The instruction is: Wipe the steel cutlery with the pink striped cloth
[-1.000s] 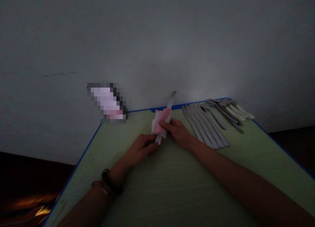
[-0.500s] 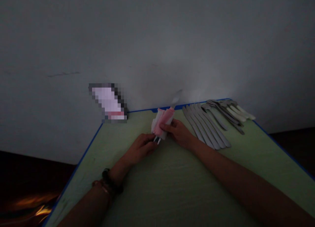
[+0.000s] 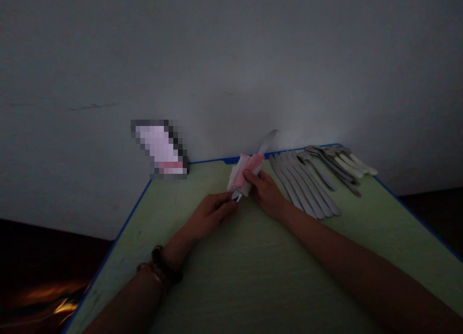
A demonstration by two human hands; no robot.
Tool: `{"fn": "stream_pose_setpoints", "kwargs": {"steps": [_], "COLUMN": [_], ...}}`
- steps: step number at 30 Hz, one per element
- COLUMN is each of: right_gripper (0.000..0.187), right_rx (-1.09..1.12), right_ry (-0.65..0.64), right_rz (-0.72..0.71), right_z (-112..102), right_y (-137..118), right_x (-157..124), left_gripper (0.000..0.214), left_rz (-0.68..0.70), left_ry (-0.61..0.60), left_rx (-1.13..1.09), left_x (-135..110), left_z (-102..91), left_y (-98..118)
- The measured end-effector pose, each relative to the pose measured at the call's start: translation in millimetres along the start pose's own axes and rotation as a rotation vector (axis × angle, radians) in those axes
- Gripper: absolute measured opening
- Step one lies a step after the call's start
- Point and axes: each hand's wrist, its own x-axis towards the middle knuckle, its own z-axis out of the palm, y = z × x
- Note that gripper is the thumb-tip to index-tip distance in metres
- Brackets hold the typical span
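Note:
My left hand (image 3: pixel 214 212) is closed, its thumb and fingers pinching the lower end of a table knife (image 3: pixel 268 141). The blade points up and to the right, beyond the far table edge in this view. Around the middle of the knife is a folded pink and white cloth (image 3: pixel 246 172). My right hand (image 3: pixel 266 194) grips this cloth from the right, thumb on top, with the knife's middle hidden inside. Just right of that hand, several similar metal knives (image 3: pixel 307 189) lie side by side on the green table (image 3: pixel 238 276).
Beyond the knives are metal spoons or forks (image 3: pixel 318 167) and some white-handled cutlery (image 3: pixel 354 166). At the far left corner, a blurred-out object with a bright face (image 3: pixel 158 148) leans against the grey wall (image 3: pixel 231 54). Blue edging (image 3: pixel 135 207) runs round the table.
Both hands, the cloth and the knife have shifted slightly right and up. The blade leans further right. Cutlery on the table stays as it was.

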Motion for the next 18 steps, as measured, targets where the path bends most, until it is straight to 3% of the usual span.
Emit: {"fn": "stream_pose_setpoints", "kwargs": {"steps": [18], "right_gripper": [0.027], "right_rx": [-0.094], "right_ry": [-0.036], "right_rz": [0.000], "right_z": [1.3], "right_y": [-3.9], "right_x": [-4.3], "left_gripper": [0.028], "left_rz": [0.066], "left_ry": [-0.029], "left_rx": [0.039], "left_x": [0.3], "left_z": [-1.9], "left_y": [-1.8]}}
